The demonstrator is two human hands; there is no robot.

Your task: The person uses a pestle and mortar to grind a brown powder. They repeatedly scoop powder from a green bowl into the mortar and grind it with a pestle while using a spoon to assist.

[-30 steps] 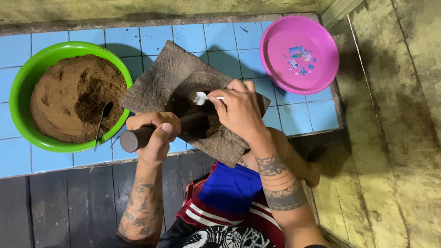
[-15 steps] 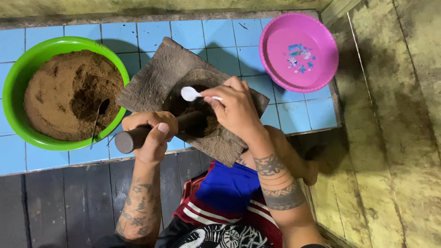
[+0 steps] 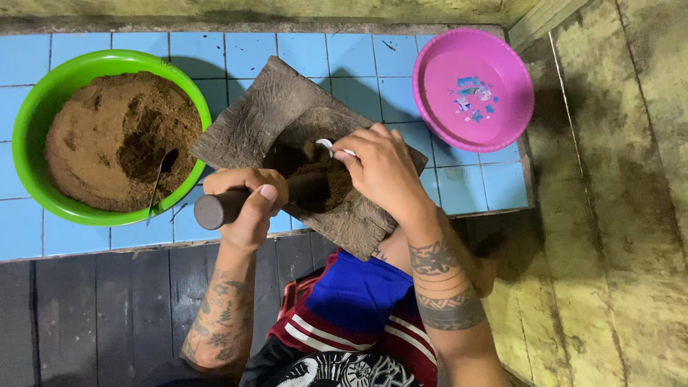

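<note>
A dark, rough stone grinding slab (image 3: pixel 265 115) lies on blue tiles, with brown paste in its hollow. My left hand (image 3: pixel 247 201) grips a dark cylindrical pestle (image 3: pixel 215 209) at the slab's near edge, its end pointing left. My right hand (image 3: pixel 380 168) holds a small white spoon (image 3: pixel 326 145) over the hollow, the bowl of the spoon just above the paste. Most of the spoon's handle is hidden by my fingers.
A green bowl (image 3: pixel 39 115) full of brown powder stands at the left, with a metal spoon (image 3: pixel 159 179) resting in it. A pink plastic bowl (image 3: pixel 502 64) sits at the back right. Dark planks lie in front, and a worn yellowish floor runs along the right.
My right hand has brought the white spoon down and to the right, closer to the paste in the hollow. The left hand stays on the pestle.
</note>
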